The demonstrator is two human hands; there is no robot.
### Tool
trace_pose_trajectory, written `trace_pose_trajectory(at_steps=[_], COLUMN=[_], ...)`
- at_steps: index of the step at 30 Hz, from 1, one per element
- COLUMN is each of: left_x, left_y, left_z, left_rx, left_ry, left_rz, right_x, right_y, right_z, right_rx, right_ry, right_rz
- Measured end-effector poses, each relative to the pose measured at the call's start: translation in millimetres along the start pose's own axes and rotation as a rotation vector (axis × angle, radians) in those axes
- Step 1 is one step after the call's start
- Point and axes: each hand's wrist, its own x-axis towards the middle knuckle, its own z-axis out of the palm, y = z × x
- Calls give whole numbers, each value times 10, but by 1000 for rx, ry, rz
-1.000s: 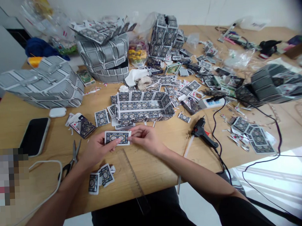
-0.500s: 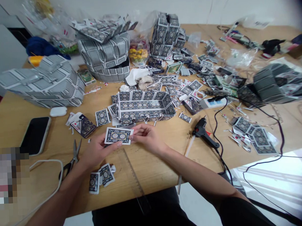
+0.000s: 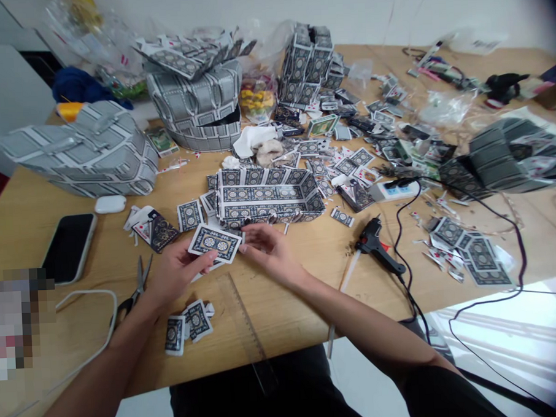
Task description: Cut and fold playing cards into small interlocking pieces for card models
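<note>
My left hand [image 3: 172, 271] is closed on patterned playing cards [image 3: 215, 242], thumb on top of the upper one. A second card's white edge shows beneath it. At their right end my right hand [image 3: 273, 253] has its thumb and curled fingers around the edge; its grip is partly hidden. Just behind the hands stands an open rectangular box made of folded cards [image 3: 264, 209]. A transparent ruler [image 3: 246, 323] lies in front of them, with a few loose cards [image 3: 197, 319] to its left.
Scissors [image 3: 138, 285], a phone [image 3: 70, 248] and an earbud case [image 3: 111, 205] lie at left. A black glue gun [image 3: 376, 247] with its cord rests at right. Card-woven baskets [image 3: 89, 152] stand behind, beside scattered cards. A power strip [image 3: 394, 190] sits at right.
The card in my left hand has tilted, its right end lower, and another card now shows under it. My right fingers have loosened slightly at the card's end.
</note>
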Motion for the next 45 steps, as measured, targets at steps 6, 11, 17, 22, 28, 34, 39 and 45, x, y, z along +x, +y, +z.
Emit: trace_pose_trajectory(at_steps=[6, 11, 17, 22, 28, 34, 39, 45], left_x=[-3, -8, -27, -17, -13, -21, -59, -107], left_y=[-17, -23, -9, -11, -19, -32, -104, -99], left_z=[-28, -26, -25, -16, -10, 53, 109, 86], left_rx=[-44, -48, -34, -39, -77, -83, -42, 322], left_ry=[-118, -167, -219, -135, -104, -109, 68, 30], left_rz=[-26, -29, -32, 0, 13, 1, 153, 285], right_x=[-62, -90, -114, -84, -75, -122, -103, -89], right_y=[-126, -217, -168, -127, -94, -116, -65, -49], right_z=[-24, 6, 63, 67, 64, 60, 76, 88], right_rx=[-260, -282, -56, 67, 125, -101, -64, -63], right_ry=[-30, -42, -190, -193, -230, -278, -172, -93], right_rz=[-324, -349, -213, -90, -28, -133, -79, -99])
